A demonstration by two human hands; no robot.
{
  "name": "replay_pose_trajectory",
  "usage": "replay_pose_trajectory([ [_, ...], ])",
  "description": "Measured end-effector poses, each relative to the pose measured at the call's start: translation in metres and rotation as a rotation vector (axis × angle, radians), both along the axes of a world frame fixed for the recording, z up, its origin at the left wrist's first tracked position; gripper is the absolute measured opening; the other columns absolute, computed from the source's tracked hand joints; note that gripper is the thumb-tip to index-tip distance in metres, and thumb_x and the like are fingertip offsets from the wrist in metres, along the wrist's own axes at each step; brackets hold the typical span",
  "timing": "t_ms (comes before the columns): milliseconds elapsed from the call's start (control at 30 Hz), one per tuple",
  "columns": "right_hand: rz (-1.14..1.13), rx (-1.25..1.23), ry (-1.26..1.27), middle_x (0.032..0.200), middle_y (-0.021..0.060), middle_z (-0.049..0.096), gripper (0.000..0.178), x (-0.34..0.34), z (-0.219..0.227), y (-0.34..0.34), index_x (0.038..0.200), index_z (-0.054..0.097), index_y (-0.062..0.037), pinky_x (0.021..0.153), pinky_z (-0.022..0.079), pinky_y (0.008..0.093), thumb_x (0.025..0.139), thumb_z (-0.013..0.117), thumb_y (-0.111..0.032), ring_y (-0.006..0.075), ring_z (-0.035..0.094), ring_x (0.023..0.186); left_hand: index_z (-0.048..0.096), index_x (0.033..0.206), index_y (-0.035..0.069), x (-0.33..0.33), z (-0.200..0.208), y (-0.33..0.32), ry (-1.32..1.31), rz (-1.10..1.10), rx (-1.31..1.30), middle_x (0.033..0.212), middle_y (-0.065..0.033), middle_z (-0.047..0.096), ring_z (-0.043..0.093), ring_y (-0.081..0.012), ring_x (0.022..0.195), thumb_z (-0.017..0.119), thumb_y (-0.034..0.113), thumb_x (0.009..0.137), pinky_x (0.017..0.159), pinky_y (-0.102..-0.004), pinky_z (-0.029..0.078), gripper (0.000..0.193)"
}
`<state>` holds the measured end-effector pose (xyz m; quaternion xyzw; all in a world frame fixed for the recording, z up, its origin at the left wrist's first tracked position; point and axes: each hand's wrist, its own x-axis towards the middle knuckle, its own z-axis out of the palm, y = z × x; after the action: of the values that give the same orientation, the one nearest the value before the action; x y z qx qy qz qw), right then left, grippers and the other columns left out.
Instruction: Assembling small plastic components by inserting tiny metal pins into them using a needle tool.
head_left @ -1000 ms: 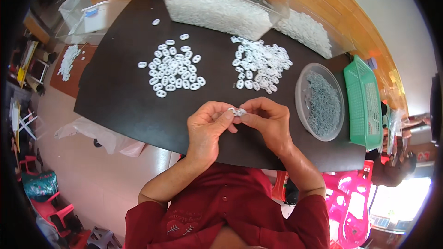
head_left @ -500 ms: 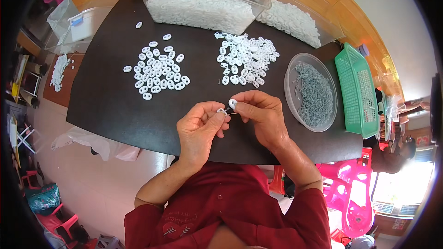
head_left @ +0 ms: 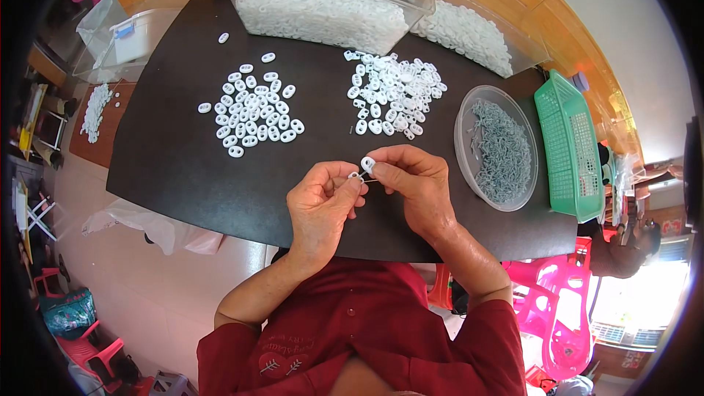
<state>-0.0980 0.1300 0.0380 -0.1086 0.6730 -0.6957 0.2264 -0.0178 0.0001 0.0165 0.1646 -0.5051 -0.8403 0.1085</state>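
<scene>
Above the table's near edge, my two hands are close together. My left hand (head_left: 321, 202) pinches a small white plastic piece (head_left: 355, 176) between thumb and fingers. My right hand (head_left: 416, 189) holds another white plastic piece (head_left: 368, 164), its rounded end and a hole showing past the fingertips. A thin, pale, pin-like thing (head_left: 372, 180) spans the narrow gap between the fingers; which hand grips it is unclear. Beyond the hands lie a left group of white two-holed oval pieces (head_left: 253, 111) and a denser right heap of white holed pieces (head_left: 400, 86).
A round clear tub (head_left: 460, 148) of small grey metal parts, likely springs, stands right on the dark table (head_left: 169, 169). Beside it is a green basket (head_left: 565, 147). Clear bins (head_left: 422, 15) of white pieces line the back. Pink chairs (head_left: 565, 315) are at lower right.
My left hand has shifted slightly right, bringing its white piece closer to the one in my right hand. The right hand has barely moved, and both grips stay the same.
</scene>
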Motion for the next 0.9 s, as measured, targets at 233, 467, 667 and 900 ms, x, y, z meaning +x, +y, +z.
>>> replay_pose_trajectory([
  [233,0.027,-0.073,0.064,0.085,0.0048,0.067,0.015,0.005,0.0,-0.002,0.098,0.067,0.0016,0.065,0.046,0.0206,0.082,0.064,0.001,0.0082,0.059,0.075,0.058,0.099,-0.004,0.001,0.0,0.001,0.007,0.01,-0.045,0.081,-0.0097,0.065,0.059,-0.01,0.064,0.058,0.002,0.089,0.053,-0.0204,0.046,0.012],
  [467,0.037,-0.042,0.192,0.087,0.0054,0.066,0.015,0.007,-0.008,-0.002,0.098,0.066,0.0032,0.074,0.049,0.0232,0.083,0.063,0.004,0.0093,0.06,0.08,0.058,0.101,-0.004,0.0,-0.001,0.001,0.029,0.015,-0.035,0.083,-0.0095,0.065,0.059,-0.0099,0.065,0.058,0.002,0.089,0.054,-0.0205,0.047,0.013],
  [667,0.044,0.031,0.318,0.081,0.0033,0.063,0.011,0.008,-0.009,-0.004,0.093,0.067,0.0001,0.066,0.047,0.0227,0.082,0.064,0.001,0.0078,0.058,0.074,0.057,0.111,-0.005,0.002,-0.008,0.002,0.099,0.016,-0.031,0.084,-0.0062,0.063,0.058,-0.0094,0.068,0.057,0.0,0.089,0.056,-0.0206,0.047,0.022],
  [900,0.055,0.138,0.504,0.079,0.0047,0.059,0.014,0.009,-0.009,-0.004,0.093,0.067,-0.0021,0.062,0.045,0.0259,0.079,0.066,0.001,0.0128,0.054,0.069,0.057,0.119,-0.002,0.003,-0.011,0.001,0.157,-0.027,-0.007,0.087,-0.0035,0.061,0.055,-0.0064,0.073,0.057,0.002,0.091,0.06,-0.0188,0.044,0.028],
])
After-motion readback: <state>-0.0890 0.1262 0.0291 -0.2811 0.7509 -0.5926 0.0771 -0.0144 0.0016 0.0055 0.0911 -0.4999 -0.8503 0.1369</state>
